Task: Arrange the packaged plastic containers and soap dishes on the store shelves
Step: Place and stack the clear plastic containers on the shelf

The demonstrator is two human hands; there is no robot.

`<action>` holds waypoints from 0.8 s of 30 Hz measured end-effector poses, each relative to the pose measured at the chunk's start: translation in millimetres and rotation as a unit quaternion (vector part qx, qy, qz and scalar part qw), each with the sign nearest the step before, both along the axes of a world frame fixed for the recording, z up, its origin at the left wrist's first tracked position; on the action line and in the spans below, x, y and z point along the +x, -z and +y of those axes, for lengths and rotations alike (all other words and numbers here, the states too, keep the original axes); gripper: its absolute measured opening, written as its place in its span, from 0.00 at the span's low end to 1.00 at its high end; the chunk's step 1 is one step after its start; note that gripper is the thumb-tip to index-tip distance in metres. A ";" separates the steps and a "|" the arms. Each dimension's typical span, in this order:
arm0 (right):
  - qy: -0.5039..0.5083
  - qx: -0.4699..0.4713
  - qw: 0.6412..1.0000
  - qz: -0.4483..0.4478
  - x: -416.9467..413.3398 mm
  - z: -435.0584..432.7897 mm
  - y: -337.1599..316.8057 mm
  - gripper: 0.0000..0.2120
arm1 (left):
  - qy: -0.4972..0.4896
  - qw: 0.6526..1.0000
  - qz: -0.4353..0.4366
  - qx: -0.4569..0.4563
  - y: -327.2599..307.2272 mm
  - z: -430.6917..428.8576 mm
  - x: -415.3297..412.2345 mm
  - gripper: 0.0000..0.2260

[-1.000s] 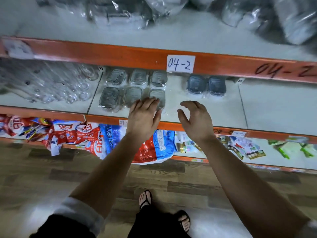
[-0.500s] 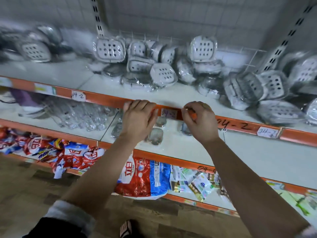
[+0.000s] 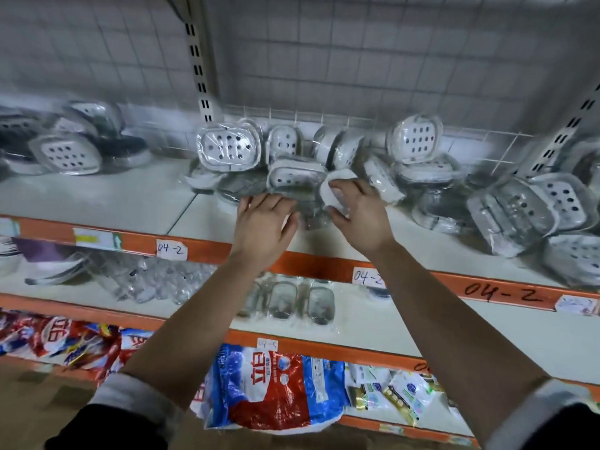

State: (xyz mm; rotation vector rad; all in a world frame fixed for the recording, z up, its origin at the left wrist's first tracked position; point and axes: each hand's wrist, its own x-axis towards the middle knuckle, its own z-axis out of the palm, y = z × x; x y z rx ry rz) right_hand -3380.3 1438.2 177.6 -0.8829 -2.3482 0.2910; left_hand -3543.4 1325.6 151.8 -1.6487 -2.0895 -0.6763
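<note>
Detergent bags [image 3: 272, 391]: nearest, on the lowest shelf, a red-and-blue one drooping over the edge below the forearms.
Plastic containers [image 3: 302, 303]: on the middle shelf under the arms, wrapped, lying flat in a short row, partly hidden by the left forearm.
Left hand [image 3: 264, 224]: over the front of the top shelf [image 3: 136, 196], palm down, fingers spread wide, holding nothing; its fingertips reach the crinkled wrap at the foot of the pile.
Right hand [image 3: 360, 216]: just beside the left, thumb and fingers closed on a white soap dish [image 3: 332, 188] in clear wrap, tilted up off the shelf.
Soap dish pile [image 3: 292, 164]: beyond the hands, wrapped dishes heaped loosely, some leaning on the wire back rail, some flat, one resting on another.
Far right heap [image 3: 526, 212]: more wrapped dishes slumped toward the orange shelf lip [image 3: 328, 264].
Step in hand: likely pulling one dish out of the heap to set it straight.
Risk, slide: the film is slick, so lifting the held dish may let its neighbours slip down and forward.
Risk, fall: anything rolling past the orange lip would drop to the shelves below.
Risk, grip: a pinch on loose wrap alone could let the dish slip out.
</note>
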 end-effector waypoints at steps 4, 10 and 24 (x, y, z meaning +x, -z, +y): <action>0.045 -0.015 0.998 -0.032 -28.1 10.0 2.1 0.22 | 0.026 1.000 0.002 -0.015 3.3 13.7 -22.8 0.19; 0.104 -0.038 0.994 -0.008 -42.4 11.0 3.4 0.18 | 0.068 0.997 -0.008 -0.032 5.1 27.8 -35.5 0.21; 0.180 -0.041 0.971 0.151 8.5 2.3 14.7 0.13 | 0.091 0.996 -0.017 0.019 23.4 29.5 -35.0 0.19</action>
